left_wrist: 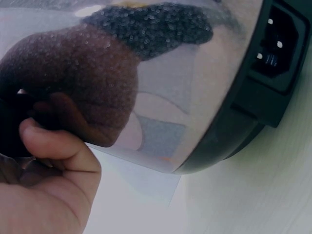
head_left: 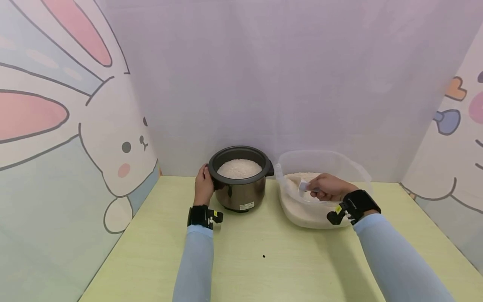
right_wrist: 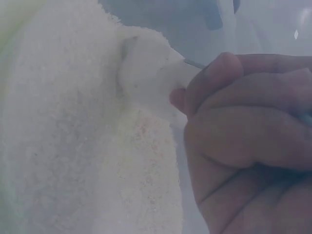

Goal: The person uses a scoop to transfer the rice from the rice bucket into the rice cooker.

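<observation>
While my left hand (head_left: 203, 185) clasps the rice cooker (head_left: 240, 178) to steady it, my right hand (head_left: 325, 187) beside it grips a scoop (head_left: 304, 185) inside the rice tub (head_left: 320, 188).

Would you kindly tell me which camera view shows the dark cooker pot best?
The head view: the whole cooker pot shows there, rice inside, the left hand against its side. The left wrist view gives only its shiny wall and a socket, close up. The right wrist view does not show it clearly.
</observation>
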`<state>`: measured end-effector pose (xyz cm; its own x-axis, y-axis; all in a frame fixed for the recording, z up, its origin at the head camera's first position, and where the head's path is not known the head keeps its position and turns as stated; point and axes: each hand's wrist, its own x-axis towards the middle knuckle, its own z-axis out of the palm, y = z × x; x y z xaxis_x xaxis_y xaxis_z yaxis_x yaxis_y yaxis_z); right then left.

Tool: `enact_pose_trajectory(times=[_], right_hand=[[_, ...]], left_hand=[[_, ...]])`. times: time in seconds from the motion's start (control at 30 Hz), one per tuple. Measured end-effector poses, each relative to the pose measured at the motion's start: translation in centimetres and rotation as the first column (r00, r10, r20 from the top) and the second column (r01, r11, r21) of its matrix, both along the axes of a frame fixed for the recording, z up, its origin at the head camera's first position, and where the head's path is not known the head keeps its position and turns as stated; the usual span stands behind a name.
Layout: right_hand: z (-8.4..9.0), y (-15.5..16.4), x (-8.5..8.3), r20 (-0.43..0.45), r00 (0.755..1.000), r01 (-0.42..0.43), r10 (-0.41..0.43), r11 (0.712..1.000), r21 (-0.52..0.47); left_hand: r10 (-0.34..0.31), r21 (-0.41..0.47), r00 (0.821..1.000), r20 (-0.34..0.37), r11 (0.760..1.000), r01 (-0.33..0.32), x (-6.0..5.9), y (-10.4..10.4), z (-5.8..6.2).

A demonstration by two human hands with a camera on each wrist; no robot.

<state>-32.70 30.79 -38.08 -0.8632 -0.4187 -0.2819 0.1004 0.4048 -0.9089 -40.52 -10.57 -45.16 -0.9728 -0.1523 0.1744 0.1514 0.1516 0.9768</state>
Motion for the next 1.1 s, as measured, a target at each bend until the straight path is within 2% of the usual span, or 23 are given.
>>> enact_pose_trajectory(times=[0.17, 0.3, 0.5, 0.63, 0.8, 1.03, 1.1], right_hand=[[0.1, -0.2, -0.1, 0.102, 0.993, 0.071, -0.057, 0.987, -0.142], [0.2, -0.3, -0.2, 0.157, 0.983, 0.129, -0.091, 0.959, -0.253], [0.4, -0.1, -0.2, 0.211, 0.971, 0.188, -0.116, 0.912, -0.365], [0.4, 0.2, -0.2, 0.215, 0.97, 0.194, -0.112, 0.89, -0.412], [0.5, 0.6, -0.1, 0.201, 0.967, 0.235, -0.157, 0.856, -0.461], [1.2, 0.8, 0.5, 0.245, 0.946, 0.314, -0.211, 0.779, -0.543], [1.7, 0.6, 0.7, 0.256, 0.942, 0.328, -0.218, 0.765, -0.554]], left_hand=[[0.005, 0.0, 1.0, -0.003, 1.0, -0.005, 0.2, -0.2, 0.2], [0.014, 0.006, 1.0, 0.001, 1.0, -0.014, 0.3, -0.3, 0.2], [0.012, 0.008, 1.0, 0.003, 1.0, -0.012, 0.3, -0.3, 0.2], [0.012, 0.002, 1.0, 0.001, 1.0, -0.012, 0.2, -0.3, 0.1], [0.009, 0.001, 1.0, -0.002, 1.0, -0.009, 0.0, -0.1, -0.1], [0.003, 0.003, 1.0, -0.017, 1.0, -0.003, 0.0, 0.1, 0.0], [0.004, 0.003, 1.0, -0.023, 1.0, -0.004, 0.0, 0.1, 0.0]])
